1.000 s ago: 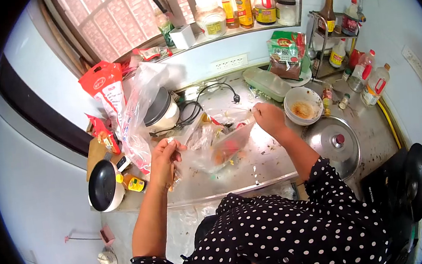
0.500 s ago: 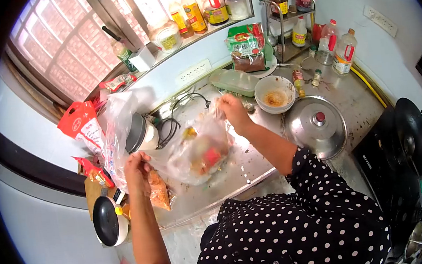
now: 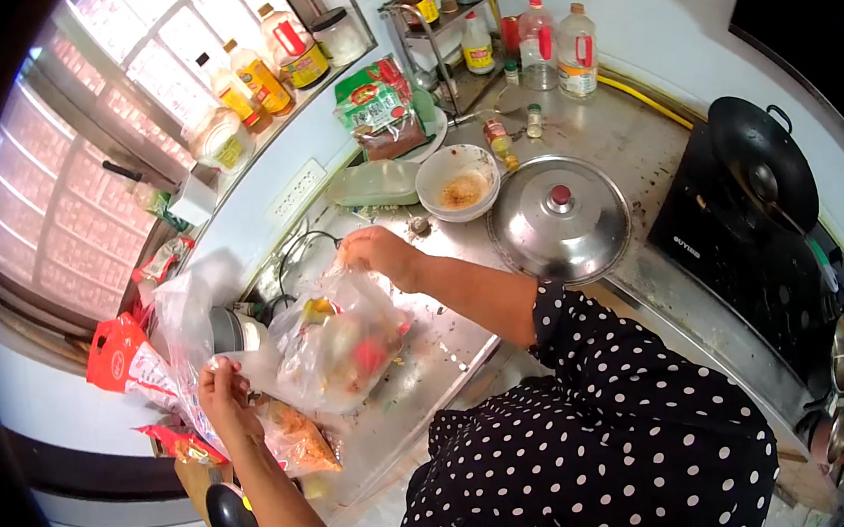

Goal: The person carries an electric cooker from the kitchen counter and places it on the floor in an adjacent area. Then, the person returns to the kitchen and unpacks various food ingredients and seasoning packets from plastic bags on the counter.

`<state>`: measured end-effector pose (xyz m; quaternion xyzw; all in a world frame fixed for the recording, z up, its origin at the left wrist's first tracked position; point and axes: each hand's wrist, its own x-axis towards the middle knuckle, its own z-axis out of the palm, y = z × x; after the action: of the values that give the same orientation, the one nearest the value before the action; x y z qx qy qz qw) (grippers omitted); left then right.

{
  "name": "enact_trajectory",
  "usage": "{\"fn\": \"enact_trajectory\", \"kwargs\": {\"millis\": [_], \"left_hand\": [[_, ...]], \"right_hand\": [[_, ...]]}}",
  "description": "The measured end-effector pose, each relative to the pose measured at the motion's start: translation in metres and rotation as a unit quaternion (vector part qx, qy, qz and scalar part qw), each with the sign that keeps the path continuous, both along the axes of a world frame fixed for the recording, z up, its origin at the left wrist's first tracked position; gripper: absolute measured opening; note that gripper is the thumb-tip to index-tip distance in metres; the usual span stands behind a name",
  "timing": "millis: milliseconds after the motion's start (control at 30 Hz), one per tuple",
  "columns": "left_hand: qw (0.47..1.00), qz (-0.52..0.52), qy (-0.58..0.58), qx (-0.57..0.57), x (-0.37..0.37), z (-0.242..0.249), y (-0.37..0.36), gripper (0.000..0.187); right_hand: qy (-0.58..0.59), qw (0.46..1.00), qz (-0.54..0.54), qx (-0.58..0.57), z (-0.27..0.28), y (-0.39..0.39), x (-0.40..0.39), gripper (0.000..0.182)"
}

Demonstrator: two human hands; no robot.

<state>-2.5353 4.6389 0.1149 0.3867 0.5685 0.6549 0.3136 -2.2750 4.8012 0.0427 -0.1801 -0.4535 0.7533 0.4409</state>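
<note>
A translucent plastic bag (image 3: 336,366) with red, yellow and pale contents hangs between my two hands over the metal counter. My right hand (image 3: 378,255) pinches its upper right edge, fingers closed. On the other side, my left hand (image 3: 225,393) is closed on the stretched left corner of the bag. What exactly is inside cannot be made out through the plastic. Just below my left hand lies a clear packet of orange crumbs (image 3: 300,441). Behind the bag stands a grey and white pot (image 3: 237,332), partly hidden, with a black cable (image 3: 287,265) beside it.
Stacked white bowls (image 3: 457,182) and a steel lid with a red knob (image 3: 560,216) sit right of my hands. A black wok (image 3: 765,163) rests on the stove (image 3: 713,258). Bottles (image 3: 261,82) line the windowsill; red packaging (image 3: 113,351) and a small pan (image 3: 236,526) are at left.
My view has turned to the right, so the counter appears shifted left. Both hands keep hold of the bag, which hangs fuller and rounder between them.
</note>
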Motion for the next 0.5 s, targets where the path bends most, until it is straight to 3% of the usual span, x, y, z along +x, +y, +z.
{"fn": "enact_trajectory", "kwargs": {"millis": [167, 367, 500], "left_hand": [[0.989, -0.001, 0.143, -0.048, 0.000, -0.021, -0.009, 0.010], [0.994, -0.015, 0.088, -0.059, 0.011, -0.023, -0.012, 0.006], [0.989, -0.065, 0.126, -0.033, 0.014, -0.036, -0.009, 0.006]], "right_hand": [[-0.046, 0.997, 0.049, -0.036, -0.017, -0.017, 0.009, 0.007], [-0.032, 0.997, 0.072, -0.016, 0.010, -0.032, 0.002, 0.008], [0.013, 0.995, 0.100, 0.028, 0.028, -0.040, -0.021, 0.019]]}}
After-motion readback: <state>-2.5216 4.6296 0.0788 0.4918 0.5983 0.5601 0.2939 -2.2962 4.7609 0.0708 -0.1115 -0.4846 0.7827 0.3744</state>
